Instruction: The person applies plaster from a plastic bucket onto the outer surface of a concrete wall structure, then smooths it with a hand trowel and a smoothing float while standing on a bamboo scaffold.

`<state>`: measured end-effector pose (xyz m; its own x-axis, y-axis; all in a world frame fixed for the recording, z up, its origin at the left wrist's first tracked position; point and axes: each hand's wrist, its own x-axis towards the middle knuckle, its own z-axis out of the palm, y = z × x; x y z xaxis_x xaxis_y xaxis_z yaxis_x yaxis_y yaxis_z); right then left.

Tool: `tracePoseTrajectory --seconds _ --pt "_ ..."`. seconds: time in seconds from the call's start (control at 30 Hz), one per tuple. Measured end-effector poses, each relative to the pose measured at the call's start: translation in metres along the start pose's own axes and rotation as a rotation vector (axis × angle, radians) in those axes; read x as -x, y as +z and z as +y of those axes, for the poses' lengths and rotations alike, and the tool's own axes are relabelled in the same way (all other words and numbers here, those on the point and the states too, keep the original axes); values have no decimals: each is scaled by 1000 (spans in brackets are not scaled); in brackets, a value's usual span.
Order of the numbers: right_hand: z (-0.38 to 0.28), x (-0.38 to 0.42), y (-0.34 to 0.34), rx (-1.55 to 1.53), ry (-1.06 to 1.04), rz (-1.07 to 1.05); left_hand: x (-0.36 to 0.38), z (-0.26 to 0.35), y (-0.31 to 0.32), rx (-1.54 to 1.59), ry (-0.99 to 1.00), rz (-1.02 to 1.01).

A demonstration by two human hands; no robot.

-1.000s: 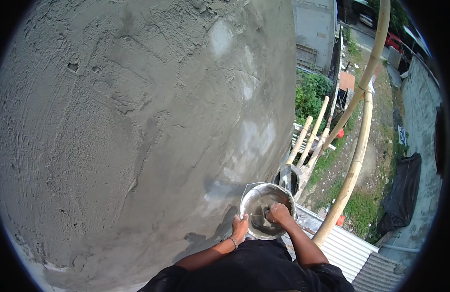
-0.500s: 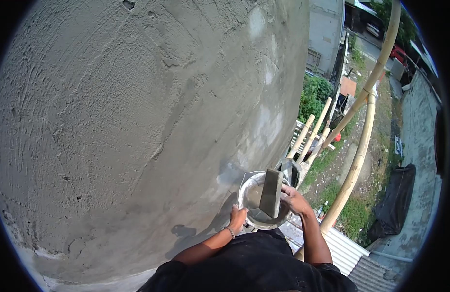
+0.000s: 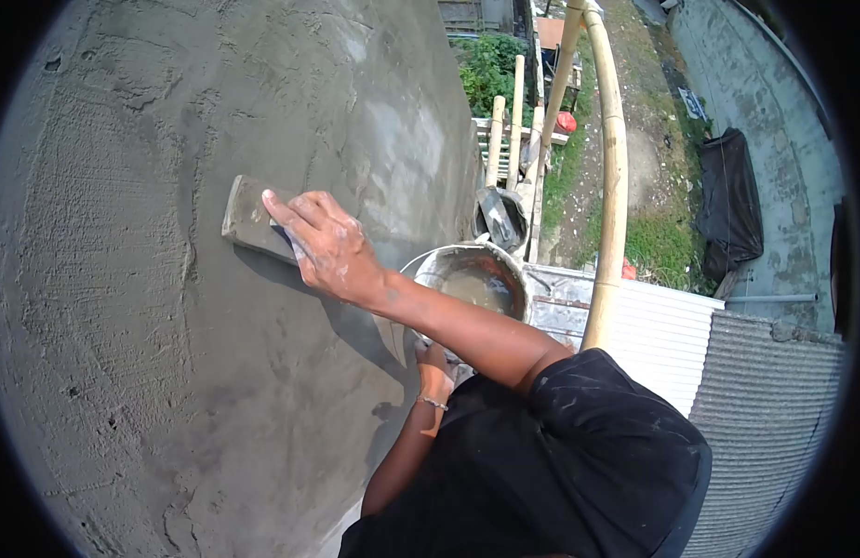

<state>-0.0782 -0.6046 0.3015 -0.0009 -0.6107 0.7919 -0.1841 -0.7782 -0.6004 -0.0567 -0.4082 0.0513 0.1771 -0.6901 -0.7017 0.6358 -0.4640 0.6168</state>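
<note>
1. Now the right hand (image 3: 329, 249) closes its fingers on a plaster float (image 3: 253, 221), pressed flat on the wet cement wall (image 3: 169, 372), upper left of the frame.
2. The left hand (image 3: 433, 361), mostly hidden, seems to grip the metal bucket (image 3: 472, 279) from below.
3. Judging by the surface, the centre looks smoothed; the left and lower parts are still rough.
4. The wall is open to the left; the bamboo pole (image 3: 614, 186) and roof edge (image 3: 672, 298) are close on the right.

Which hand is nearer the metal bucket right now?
Left. The left hand grips the metal bucket from below, mostly hidden behind the right forearm. The right hand is away on the wall, pressing the float.
</note>
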Motion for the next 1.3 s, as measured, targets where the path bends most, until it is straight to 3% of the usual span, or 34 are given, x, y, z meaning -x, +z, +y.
tracePoseTrajectory --seconds 0.03,0.07,0.13,0.2,0.27,0.3,0.33,0.37,0.43,0.5,0.6,0.63,0.7,0.77,0.83,0.87,0.93,1.0,1.07,1.1,1.13,1.23,1.3 --pt "-21 39 9 -72 4 -47 -27 -22 -39 245 -22 -226" --pt "-33 70 13 -129 -47 -108 -26 -24 -41 239 -26 -215" --pt "-31 95 20 -199 -86 -159 -15 -24 -43 36 -17 -48" --pt "-12 88 23 -144 -261 -112 -5 -21 -29 -144 6 105" --pt "22 38 18 -50 -198 -29 27 4 12 -385 -45 247" --pt "36 11 16 1 -164 -27 14 -10 -3 -363 12 355" --pt "51 -17 16 48 -135 -21 13 -17 -12 -280 47 274" --pt "68 -44 23 38 -172 117 16 -13 -4 -292 13 346" --pt "94 -103 18 60 33 241 19 -7 4 -297 12 364" --pt "152 -150 21 244 174 504 39 11 31 -210 -25 369" --pt "122 -140 17 112 111 394 33 19 30 -242 -43 323" --pt "79 -110 17 -28 92 284 25 16 30 -247 -35 318" --pt "13 -19 36 -218 -140 127 8 2 17 -155 99 334" --pt "12 3 34 -180 -215 74 -3 9 15 -120 68 325" --pt "15 13 36 -103 -373 -26 -3 20 18 -334 9 410" --pt "21 2 37 -79 -388 21 -8 10 5 -264 87 304" --pt "34 -28 40 -27 -414 100 -1 22 22 -265 81 367" --pt "38 -43 43 -21 -289 180 12 28 35 -275 75 460" --pt "50 -95 35 -24 86 331 -16 2 -2 -358 105 402" --pt "76 -126 32 14 136 409 -21 -12 -19 -472 137 327" --pt "113 -155 37 109 22 540 -8 -2 -6 -502 151 398" --pt "93 -157 31 84 40 503 -21 -21 -32 -427 181 385" --pt "17 -86 37 -40 122 277 -23 -21 -32 -574 204 465"
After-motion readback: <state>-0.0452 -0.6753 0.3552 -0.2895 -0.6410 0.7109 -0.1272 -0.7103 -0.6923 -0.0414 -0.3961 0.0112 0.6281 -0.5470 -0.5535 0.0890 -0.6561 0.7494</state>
